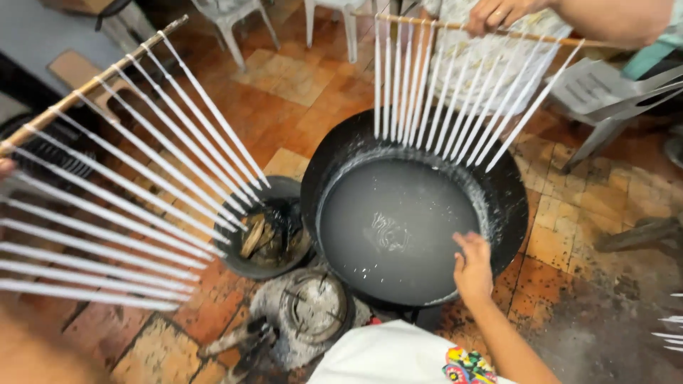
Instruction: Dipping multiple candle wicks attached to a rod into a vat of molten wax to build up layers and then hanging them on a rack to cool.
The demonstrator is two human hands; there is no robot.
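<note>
Terracotta tile floor [299, 85]: candle dipping under way around a wide black pan [512, 192].

You are resting your right hand [473, 269], fingers loosely curled and holding nothing, on the pan's near rim; grey-white wax [395, 227] is filling it. Coated white tapers [455, 107] are hanging beyond, half built. Your left hand at the far-left edge: cannot tell.

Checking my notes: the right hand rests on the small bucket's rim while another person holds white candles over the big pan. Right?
No. The head view shows the right hand on the big pan rim, not the small bucket rim; the rest holds.
</note>
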